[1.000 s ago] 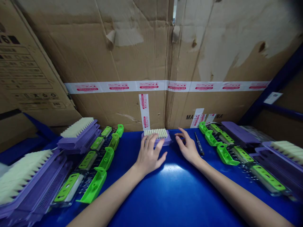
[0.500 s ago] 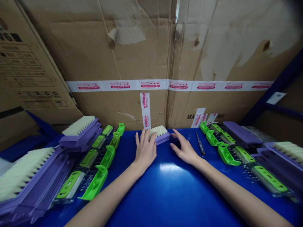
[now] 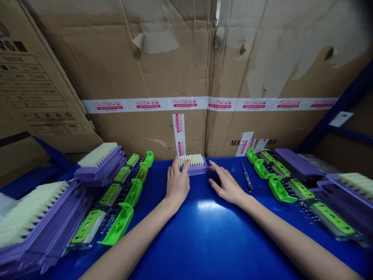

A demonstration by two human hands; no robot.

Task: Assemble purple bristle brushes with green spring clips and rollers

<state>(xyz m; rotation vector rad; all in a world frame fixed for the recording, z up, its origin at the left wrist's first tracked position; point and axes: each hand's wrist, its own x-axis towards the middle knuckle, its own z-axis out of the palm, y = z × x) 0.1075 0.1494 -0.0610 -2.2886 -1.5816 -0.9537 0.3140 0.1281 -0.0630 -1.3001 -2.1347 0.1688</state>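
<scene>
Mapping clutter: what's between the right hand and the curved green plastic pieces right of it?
Head view: a slim dark-handled screwdriver lies between the right hand and green pieces, on the blue tabletop.

Backdrop: brown corrugated cardboard wall (image 3: 157,74), torn in patches, crossed by white tape with red print (image 3: 201,103).
Surface: glossy blue bench (image 3: 215,241).
Left side: two purple plastic stacks topped with cream bristles (image 3: 100,168); a line of bright green curved plastic pieces (image 3: 134,193).
Loose tool: slim screwdriver with a translucent handle (image 3: 247,179).
Right edge: blue metal frame (image 3: 320,123) bearing a white paper label (image 3: 341,119).
</scene>
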